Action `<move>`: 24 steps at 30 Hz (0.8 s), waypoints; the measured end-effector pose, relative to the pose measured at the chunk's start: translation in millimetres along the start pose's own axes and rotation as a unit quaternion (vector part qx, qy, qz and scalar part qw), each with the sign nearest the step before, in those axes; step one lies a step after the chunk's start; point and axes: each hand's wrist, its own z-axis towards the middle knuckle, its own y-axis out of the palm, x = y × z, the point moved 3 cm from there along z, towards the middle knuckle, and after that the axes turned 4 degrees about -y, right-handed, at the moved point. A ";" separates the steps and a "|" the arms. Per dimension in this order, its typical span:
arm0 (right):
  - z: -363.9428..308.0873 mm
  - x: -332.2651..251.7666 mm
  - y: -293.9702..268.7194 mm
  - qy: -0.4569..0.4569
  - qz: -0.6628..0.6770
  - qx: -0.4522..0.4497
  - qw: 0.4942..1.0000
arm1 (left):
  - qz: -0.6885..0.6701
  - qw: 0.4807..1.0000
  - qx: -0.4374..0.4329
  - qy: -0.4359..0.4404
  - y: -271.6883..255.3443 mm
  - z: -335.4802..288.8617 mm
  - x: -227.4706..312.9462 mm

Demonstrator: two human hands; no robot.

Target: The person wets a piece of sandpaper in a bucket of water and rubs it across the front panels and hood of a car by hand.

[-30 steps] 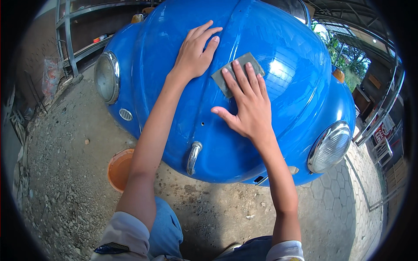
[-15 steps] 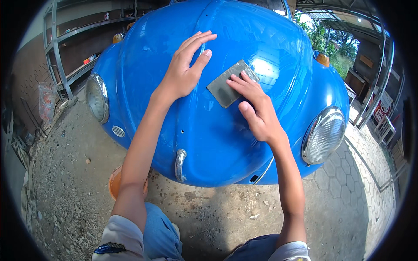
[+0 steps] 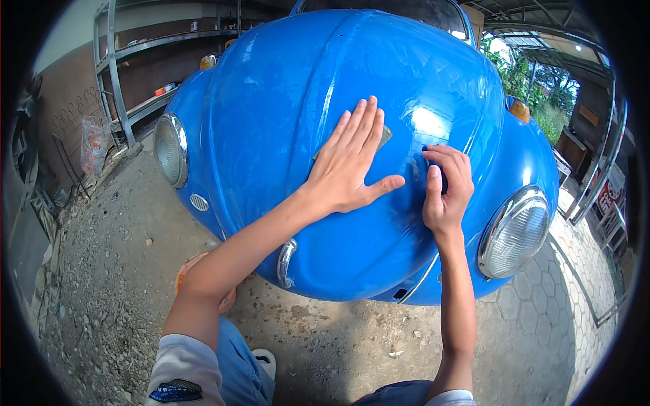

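The rounded blue front hood (image 3: 264,135) of a car fills the middle of the view. My left hand (image 3: 347,162) lies flat on it with fingers stretched out, over a dark grey sheet of sandpaper (image 3: 386,136). Most of that sheet is hidden beneath the palm and fingers; a corner shows past the fingertips. To the right, my right hand (image 3: 450,193) is held by the hood with its fingers loosely curled and the thumb apart from them. Nothing shows in it. Below my left wrist sits a chrome handle (image 3: 286,262) at the hood's lower edge.
Round chrome-rimmed headlights flank the hood, one left (image 3: 170,150) and one right (image 3: 518,233). An orange bucket (image 3: 184,269) stands on the ground, partly behind my left forearm. Metal shelving (image 3: 115,74) runs along the left wall. Sunlit hexagonal paving (image 3: 582,284) lies at the right.
My left hand has come down and right onto the sandpaper. My right hand has let go of the sheet, moved right and curled its fingers. The sandpaper is now mostly covered.
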 end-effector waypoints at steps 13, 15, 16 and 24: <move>8.4 -12.5 13.0 0.000 -0.010 -0.024 1.000 | 0.001 0.997 0.032 -0.073 -7.2 16.7 -33.2; 8.3 -9.9 13.4 0.000 -0.028 -0.015 0.999 | -0.038 0.994 0.025 -0.099 -19.5 35.2 -45.6; 10.2 -9.2 14.8 0.001 -0.040 -0.014 0.999 | -0.033 0.991 0.037 -0.124 -17.8 41.3 -44.5; 13.3 -11.7 23.8 -0.022 -0.022 -0.007 1.000 | -0.169 0.977 -0.057 -0.119 -14.1 9.4 -4.9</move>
